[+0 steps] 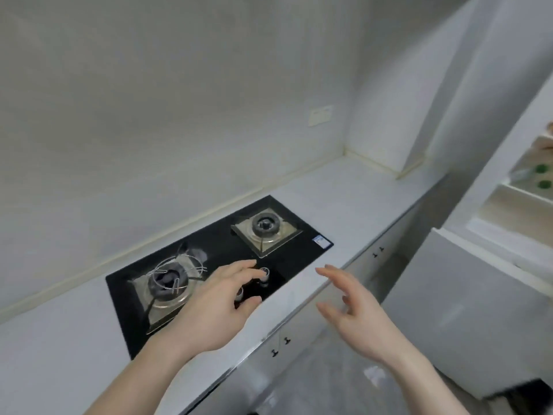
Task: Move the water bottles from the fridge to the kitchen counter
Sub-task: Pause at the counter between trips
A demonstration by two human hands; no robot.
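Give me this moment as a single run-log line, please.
left hand: open, empty, over hob | right hand: open, empty | bottles: in open fridge | counter: no bottles

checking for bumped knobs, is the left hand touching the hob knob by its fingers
Cannot tell. In the head view the left hand has its fingers ending right beside the hob knob, with no plain gap or contact.
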